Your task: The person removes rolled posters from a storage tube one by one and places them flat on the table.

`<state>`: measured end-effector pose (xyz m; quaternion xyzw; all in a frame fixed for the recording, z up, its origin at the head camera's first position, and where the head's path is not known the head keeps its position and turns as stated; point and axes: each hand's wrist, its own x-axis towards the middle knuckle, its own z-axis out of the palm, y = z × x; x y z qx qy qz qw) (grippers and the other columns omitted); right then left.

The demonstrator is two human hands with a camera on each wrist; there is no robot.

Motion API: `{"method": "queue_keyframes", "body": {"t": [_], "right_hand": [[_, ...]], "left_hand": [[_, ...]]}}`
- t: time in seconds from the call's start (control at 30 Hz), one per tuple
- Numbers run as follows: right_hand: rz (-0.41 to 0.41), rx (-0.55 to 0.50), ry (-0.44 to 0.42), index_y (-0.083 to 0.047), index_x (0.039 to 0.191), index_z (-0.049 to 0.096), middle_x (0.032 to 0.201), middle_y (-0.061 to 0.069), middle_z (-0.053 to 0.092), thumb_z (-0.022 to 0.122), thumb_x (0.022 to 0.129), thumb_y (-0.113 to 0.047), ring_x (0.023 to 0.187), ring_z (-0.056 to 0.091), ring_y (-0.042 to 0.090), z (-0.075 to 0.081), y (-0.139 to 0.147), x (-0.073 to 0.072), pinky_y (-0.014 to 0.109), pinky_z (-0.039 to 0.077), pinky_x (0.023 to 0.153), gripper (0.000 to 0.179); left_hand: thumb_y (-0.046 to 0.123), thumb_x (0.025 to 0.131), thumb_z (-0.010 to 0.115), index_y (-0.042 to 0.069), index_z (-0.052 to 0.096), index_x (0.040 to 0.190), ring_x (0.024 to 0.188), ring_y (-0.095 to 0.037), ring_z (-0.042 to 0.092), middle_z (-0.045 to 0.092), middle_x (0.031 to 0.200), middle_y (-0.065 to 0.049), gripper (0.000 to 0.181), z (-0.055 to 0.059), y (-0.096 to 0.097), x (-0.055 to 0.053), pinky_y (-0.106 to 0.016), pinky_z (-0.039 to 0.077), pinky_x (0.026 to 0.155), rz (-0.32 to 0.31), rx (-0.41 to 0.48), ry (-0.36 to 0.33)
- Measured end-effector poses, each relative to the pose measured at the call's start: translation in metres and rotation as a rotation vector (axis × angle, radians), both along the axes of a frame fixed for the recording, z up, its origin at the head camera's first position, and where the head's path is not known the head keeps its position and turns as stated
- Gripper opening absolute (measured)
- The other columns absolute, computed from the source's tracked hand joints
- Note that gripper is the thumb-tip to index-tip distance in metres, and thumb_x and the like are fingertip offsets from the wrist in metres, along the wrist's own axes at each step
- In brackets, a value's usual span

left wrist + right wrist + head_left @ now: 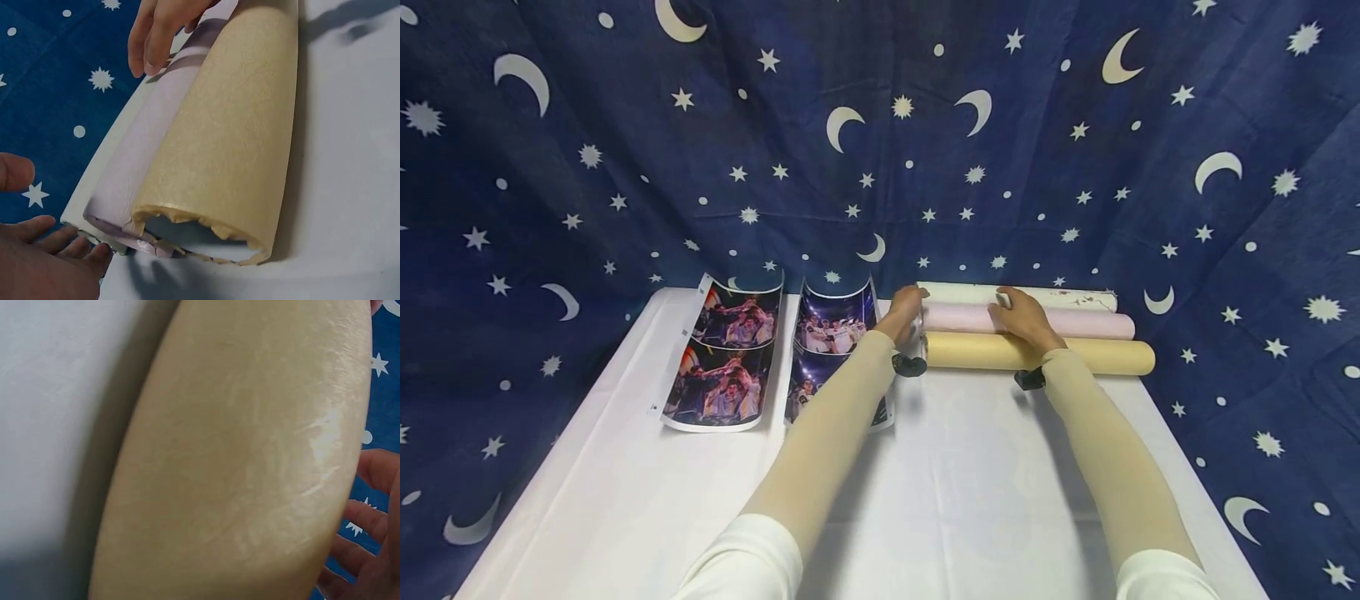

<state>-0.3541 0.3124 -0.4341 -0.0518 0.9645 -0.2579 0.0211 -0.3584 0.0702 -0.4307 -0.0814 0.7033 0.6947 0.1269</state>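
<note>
Three paper rolls lie side by side at the back right of the table. The nearest is a yellow roll [970,353], hollow with a ragged end in the left wrist view. Behind it lie a pale pink roll [1086,323] and a white roll [955,293] with a small dark pattern near its right end. My left hand [904,312] is at the left ends of the white and pink rolls, its fingers [59,240] extended and spread. My right hand [1024,318] reaches over the yellow roll above the pink and white ones, fingers [359,556] apart and loosely bent.
Two curved glossy photo sheets, a left one [730,396] and a right one [808,333], lie left of the rolls; my left forearm partly covers the right one. A white cloth covers the table [962,500]. Dark blue star-and-moon fabric [910,108] hangs behind and at the sides.
</note>
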Motion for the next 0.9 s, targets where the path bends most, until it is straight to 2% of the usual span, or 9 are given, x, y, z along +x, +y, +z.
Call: {"method": "queue_keyframes", "body": {"t": [0.13, 0.27, 0.47, 0.63, 0.9], "right_hand": [[-0.007, 0.02, -0.012, -0.004, 0.15, 0.035, 0.153, 0.025, 0.036, 0.048, 0.101, -0.034, 0.141, 0.032, 0.046, 0.001, 0.001, 0.001, 0.059, 0.023, 0.117, 0.059], [0.004, 0.04, 0.015, -0.002, 0.148, 0.039, 0.15, 0.026, 0.041, 0.049, 0.101, -0.034, 0.139, 0.036, 0.047, 0.0, 0.001, 0.002, 0.058, 0.025, 0.116, 0.057], [0.021, 0.037, 0.046, -0.002, 0.142, 0.045, 0.149, 0.024, 0.043, 0.052, 0.1, -0.033, 0.137, 0.037, 0.046, -0.001, 0.0, 0.002, 0.06, 0.024, 0.116, 0.052], [0.015, 0.052, 0.057, -0.005, 0.148, 0.038, 0.156, 0.024, 0.032, 0.055, 0.098, -0.035, 0.144, 0.025, 0.048, 0.001, 0.001, -0.002, 0.066, 0.014, 0.117, 0.06], [0.0, 0.109, 0.099, -0.01, 0.153, 0.028, 0.158, 0.025, 0.024, 0.065, 0.093, -0.03, 0.144, 0.02, 0.049, 0.013, 0.011, -0.009, 0.071, 0.014, 0.113, 0.073]], "left_hand": [[0.023, 0.099, 0.046, 0.006, 0.027, 0.154, 0.151, -0.028, 0.02, 0.025, 0.163, -0.007, 0.061, -0.004, 0.002, 0.004, -0.046, 0.02, 0.123, -0.036, 0.009, 0.016], [0.025, 0.098, 0.045, 0.009, 0.025, 0.155, 0.152, -0.028, 0.017, 0.022, 0.164, -0.005, 0.063, -0.012, 0.003, -0.002, -0.048, 0.018, 0.123, -0.049, 0.03, 0.015], [0.024, 0.094, 0.049, 0.013, 0.033, 0.152, 0.148, -0.032, 0.027, 0.029, 0.16, -0.009, 0.061, -0.018, -0.005, -0.008, -0.047, 0.021, 0.122, -0.036, 0.157, 0.009], [0.025, 0.095, 0.05, 0.015, 0.037, 0.15, 0.147, -0.03, 0.03, 0.034, 0.158, -0.007, 0.058, -0.011, -0.008, -0.007, -0.045, 0.024, 0.121, -0.032, 0.185, 0.048], [0.023, 0.098, 0.05, 0.013, 0.04, 0.149, 0.149, -0.025, 0.028, 0.035, 0.158, -0.003, 0.052, 0.016, -0.001, -0.005, -0.044, 0.021, 0.123, -0.06, 0.227, 0.151]]}}
